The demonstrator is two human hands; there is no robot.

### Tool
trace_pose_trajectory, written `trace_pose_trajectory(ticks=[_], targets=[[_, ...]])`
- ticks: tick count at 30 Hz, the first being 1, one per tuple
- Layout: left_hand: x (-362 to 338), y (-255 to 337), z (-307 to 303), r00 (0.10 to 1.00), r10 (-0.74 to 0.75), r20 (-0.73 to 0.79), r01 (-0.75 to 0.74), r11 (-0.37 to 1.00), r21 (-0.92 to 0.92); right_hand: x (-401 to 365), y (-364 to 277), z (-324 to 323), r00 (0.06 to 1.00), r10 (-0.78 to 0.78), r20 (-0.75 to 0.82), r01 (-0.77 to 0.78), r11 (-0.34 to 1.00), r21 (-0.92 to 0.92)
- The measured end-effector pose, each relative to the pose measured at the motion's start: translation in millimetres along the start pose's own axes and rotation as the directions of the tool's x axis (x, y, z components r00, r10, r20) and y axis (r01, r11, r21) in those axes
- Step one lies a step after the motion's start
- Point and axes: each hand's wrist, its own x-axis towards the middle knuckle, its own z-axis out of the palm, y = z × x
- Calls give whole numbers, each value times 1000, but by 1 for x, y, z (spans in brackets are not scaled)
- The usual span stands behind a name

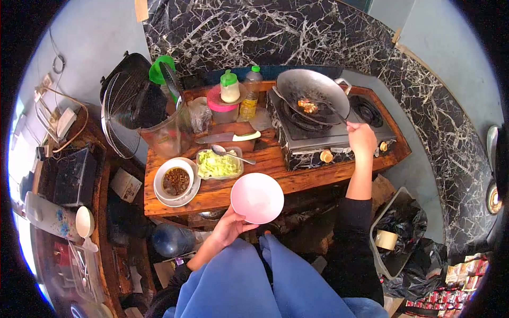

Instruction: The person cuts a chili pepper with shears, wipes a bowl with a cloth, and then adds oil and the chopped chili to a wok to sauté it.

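A pink bowl is in my left hand, held by its rim in front of the counter's edge; it looks empty. My right hand is closed round the handle of a dark spatula, whose head reaches into the wok. Some cooked food in small pieces lies at the bottom of the wok, which sits on the left burner of the stove. Left of the pink bowl, a clear container holds chopped greens with a spoon across it, and a white bowl holds dark brown sauce.
A knife lies on a wooden board behind the greens. Further back are an oil bottle, a green-lidded jar and a large clear bin. A bin with black bags stands low on the right.
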Motion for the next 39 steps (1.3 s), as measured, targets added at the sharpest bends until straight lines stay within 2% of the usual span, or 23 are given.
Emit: trace_pose_trajectory(ticks=[14, 30, 33, 35, 36, 38, 39], targets=[[-1, -2, 1, 1000, 1, 4, -1, 1000, 5, -6, 2, -14, 1000, 6, 12, -5, 999, -53], [-5, 0, 3, 1000, 2, -14, -2, 1000, -2, -8, 5, -16, 1000, 6, 27, -5, 1000, -14], [-4, -1, 3, 1000, -1, -19, 1, 1000, 0, -8, 10, -21, 995, 89, 35, -92, 992, 88], [-3, 0, 4, 1000, -12, -13, 12, 1000, 10, -3, 27, -19, 1000, 12, -13, -7, 948, 318], [-2, 0, 4, 1000, -14, -11, 14, 1000, 12, 1, 38, -11, 1000, 15, -15, -9, 948, 317], [-2, 1, 5, 1000, -20, 1, 20, 1000, 14, 7, 57, 8, 995, 97, -2, -78, 814, 576], [-2, 1, 6, 1000, -20, 1, 20, 1000, 20, 4, 54, 5, 995, 100, -3, -79, 811, 579]])
